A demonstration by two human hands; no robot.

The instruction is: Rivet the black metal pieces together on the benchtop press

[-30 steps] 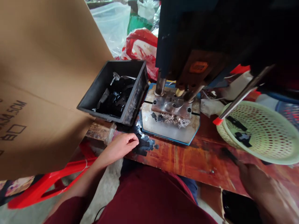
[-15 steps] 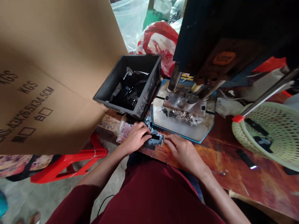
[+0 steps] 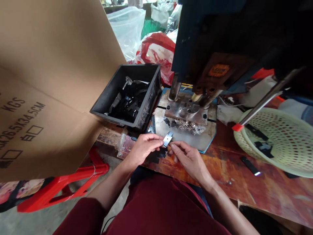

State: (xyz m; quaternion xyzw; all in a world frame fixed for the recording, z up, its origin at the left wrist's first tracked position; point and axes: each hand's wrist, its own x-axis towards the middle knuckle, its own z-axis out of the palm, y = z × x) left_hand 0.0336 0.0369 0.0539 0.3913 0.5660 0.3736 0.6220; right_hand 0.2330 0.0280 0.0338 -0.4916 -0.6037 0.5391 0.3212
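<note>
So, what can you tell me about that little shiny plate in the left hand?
The plate is small, flat and oblong, seemingly metal, its pale face shiny, with small dark marks, perhaps holes, and an uneven far end. The left hand pinches it at a slant, near the press base. The right hand is close; whether it touches is unclear.

silvery plate (image 3: 167, 139), black bin (image 3: 148, 106), pale-green basket (image 3: 290, 140), plain maroon shirt (image 3: 156, 209), red stool (image 3: 49, 192), streaky reddish-brown tabletop (image 3: 215, 176), black-printed brown carton (image 3: 53, 49).
</note>
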